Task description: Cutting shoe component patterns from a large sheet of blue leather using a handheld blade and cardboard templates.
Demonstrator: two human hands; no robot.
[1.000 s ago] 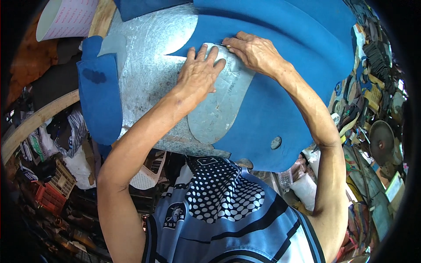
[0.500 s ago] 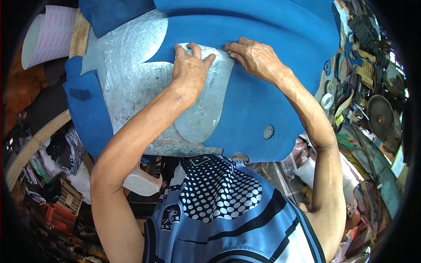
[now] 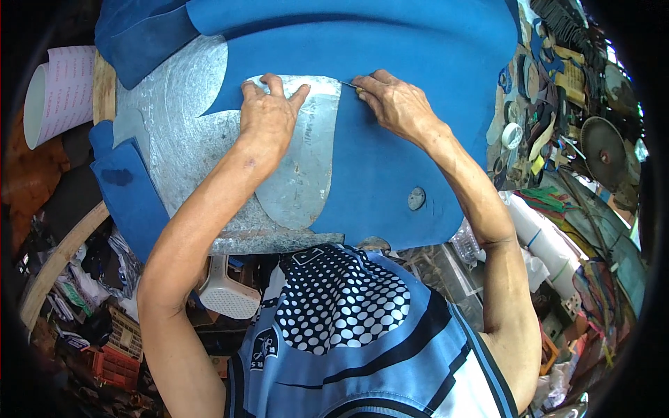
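Observation:
A grey, rounded template (image 3: 306,160), shaped like a shoe sole, lies flat on a blue sheet (image 3: 390,174). My left hand (image 3: 266,118) presses on its upper part with fingers spread. Pinched in my right hand (image 3: 398,103) is a thin knife (image 3: 348,84), its blade tip at the template's upper right corner. A bit of yellow shows under those fingers, where the rest of the handle is hidden. Left of the template, the blue sheet's curved cut edge exposes a scratched metal work surface (image 3: 178,104).
Blue offcuts (image 3: 129,191) hang at the left edge of the work surface, near a rolled white printed sheet (image 3: 70,87). A round hole (image 3: 416,198) shows in the blue sheet. Tape rolls (image 3: 512,136) and a fan (image 3: 606,143) stand at right; a white stool (image 3: 228,296) sits below.
The knife blade has gone from the template's top edge to its upper right corner. My left hand keeps pressing on the template, and the whole view has shifted somewhat.

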